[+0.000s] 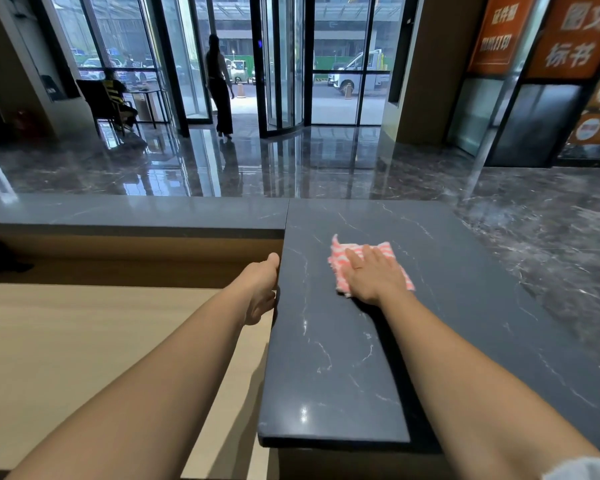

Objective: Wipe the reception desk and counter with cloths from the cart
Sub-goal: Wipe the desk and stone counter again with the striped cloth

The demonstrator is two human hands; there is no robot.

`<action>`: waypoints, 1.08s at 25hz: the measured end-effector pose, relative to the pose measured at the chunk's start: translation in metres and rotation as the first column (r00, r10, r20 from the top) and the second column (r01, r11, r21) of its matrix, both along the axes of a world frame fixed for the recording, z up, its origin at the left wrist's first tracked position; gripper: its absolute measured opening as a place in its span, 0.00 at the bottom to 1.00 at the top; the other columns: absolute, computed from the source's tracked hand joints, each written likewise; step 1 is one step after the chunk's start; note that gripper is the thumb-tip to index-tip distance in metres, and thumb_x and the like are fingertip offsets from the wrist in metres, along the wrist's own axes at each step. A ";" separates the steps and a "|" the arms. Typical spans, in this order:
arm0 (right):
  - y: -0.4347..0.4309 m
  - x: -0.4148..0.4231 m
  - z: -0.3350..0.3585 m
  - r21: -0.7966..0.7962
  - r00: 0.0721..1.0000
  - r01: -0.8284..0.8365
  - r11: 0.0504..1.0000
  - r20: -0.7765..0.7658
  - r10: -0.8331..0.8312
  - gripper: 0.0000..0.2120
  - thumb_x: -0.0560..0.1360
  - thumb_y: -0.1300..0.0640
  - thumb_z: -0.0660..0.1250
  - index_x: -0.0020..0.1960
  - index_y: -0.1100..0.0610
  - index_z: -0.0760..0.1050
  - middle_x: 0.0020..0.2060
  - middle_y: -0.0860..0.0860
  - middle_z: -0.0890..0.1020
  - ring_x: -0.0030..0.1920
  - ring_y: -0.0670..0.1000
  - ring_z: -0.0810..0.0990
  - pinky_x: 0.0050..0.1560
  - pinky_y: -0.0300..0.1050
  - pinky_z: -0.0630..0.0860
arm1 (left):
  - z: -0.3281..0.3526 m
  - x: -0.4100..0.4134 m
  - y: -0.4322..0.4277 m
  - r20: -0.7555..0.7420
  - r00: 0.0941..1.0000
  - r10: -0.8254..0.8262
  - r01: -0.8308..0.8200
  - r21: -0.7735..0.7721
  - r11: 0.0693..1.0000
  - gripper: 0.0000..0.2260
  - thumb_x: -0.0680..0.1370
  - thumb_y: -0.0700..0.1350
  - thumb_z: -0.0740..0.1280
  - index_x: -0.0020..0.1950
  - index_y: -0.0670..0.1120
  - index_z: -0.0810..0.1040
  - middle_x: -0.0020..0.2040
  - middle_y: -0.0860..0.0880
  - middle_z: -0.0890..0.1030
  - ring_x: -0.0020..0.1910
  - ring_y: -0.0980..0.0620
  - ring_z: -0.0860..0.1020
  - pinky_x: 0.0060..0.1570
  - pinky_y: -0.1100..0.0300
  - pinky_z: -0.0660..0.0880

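Pink-and-white striped cloth [382, 249] is lying flat on the dark stone worktop [326, 358], towards the far end of the slab. My right hand [371, 276] is spread on top of it, fingers straight, pressing rather than gripping. It looks thin, soft and light to me, so I reckon it'll bunch or fold over if I shove from one corner. Palm in the middle with fingers fanned seems the way to drive it, plus a pinch at the loose far corner if it needs lifting. The polished stone looks slick, so it should glide easy. My left hand [262, 289] is up against the slab's left edge, thumb along the top. The fingers are mostly hidden, so I can't tell if it's gripping or just leaning. Room-wise, there's loads of bare stone toward me. The left edge drops to the wooden worktop [84, 341] though, and the far and right edges drop to the lobby floor [551, 237], so I'd stop strokes short of those.
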State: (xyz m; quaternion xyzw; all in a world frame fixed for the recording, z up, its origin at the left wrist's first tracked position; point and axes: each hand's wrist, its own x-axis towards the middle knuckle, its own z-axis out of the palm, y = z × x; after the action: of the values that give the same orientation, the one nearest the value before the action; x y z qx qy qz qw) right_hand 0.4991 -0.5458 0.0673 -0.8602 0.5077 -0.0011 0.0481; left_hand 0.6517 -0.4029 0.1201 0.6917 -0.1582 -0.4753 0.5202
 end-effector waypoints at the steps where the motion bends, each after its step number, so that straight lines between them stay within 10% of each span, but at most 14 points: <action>1: -0.006 -0.013 0.000 -0.010 0.999 0.046 0.999 -0.011 -0.046 0.25 0.82 0.44 0.42 0.78 0.46 0.51 0.78 0.56 0.53 0.78 0.56 0.51 0.75 0.57 0.49 | 0.001 -0.001 0.006 0.002 1.000 -0.014 0.014 -0.008 1.000 0.21 0.84 0.52 0.53 0.71 0.40 0.65 0.63 0.43 0.75 0.61 0.44 0.76 0.57 0.54 0.74; 3: -0.011 -0.032 0.003 0.018 0.990 0.139 0.990 -0.022 -0.138 0.25 0.82 0.44 0.42 0.78 0.47 0.50 0.78 0.55 0.52 0.78 0.56 0.49 0.75 0.56 0.48 | 0.001 0.000 0.013 0.008 0.998 -0.064 0.064 -0.002 0.998 0.25 0.83 0.54 0.54 0.75 0.40 0.61 0.69 0.41 0.71 0.57 0.45 0.76 0.52 0.54 0.76; 7: 0.014 -0.024 0.010 0.090 0.967 0.252 0.964 0.011 -0.254 0.26 0.82 0.45 0.42 0.79 0.47 0.46 0.79 0.54 0.45 0.78 0.55 0.43 0.75 0.56 0.43 | 0.000 0.000 0.034 -0.014 0.996 -0.085 0.085 0.001 0.996 0.23 0.83 0.55 0.55 0.71 0.41 0.65 0.52 0.42 0.74 0.45 0.48 0.78 0.38 0.58 0.78; 16: 0.118 0.065 0.006 0.057 0.996 0.032 0.998 0.081 -0.037 0.26 0.83 0.47 0.44 0.79 0.47 0.45 0.79 0.55 0.44 0.78 0.57 0.40 0.75 0.57 0.39 | -0.004 -0.004 0.054 0.000 0.994 -0.110 0.110 -0.010 0.994 0.17 0.82 0.57 0.55 0.53 0.43 0.71 0.47 0.43 0.77 0.49 0.46 0.78 0.51 0.53 0.79; 27: 0.150 0.051 0.003 0.041 0.997 -0.059 0.997 0.051 0.057 0.26 0.82 0.45 0.44 0.79 0.46 0.45 0.79 0.53 0.45 0.78 0.54 0.41 0.76 0.55 0.41 | -0.005 -0.028 0.059 0.042 0.998 -0.049 0.049 -0.001 0.999 0.23 0.82 0.57 0.49 0.65 0.43 0.71 0.39 0.44 0.79 0.34 0.48 0.78 0.46 0.55 0.79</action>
State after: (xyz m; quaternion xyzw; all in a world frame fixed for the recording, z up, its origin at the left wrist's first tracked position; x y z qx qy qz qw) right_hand 0.5499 -0.3960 0.0706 -0.8730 0.4811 -0.0105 0.0791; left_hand 0.6236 -0.3436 0.1153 0.6969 -0.1864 -0.4732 0.5057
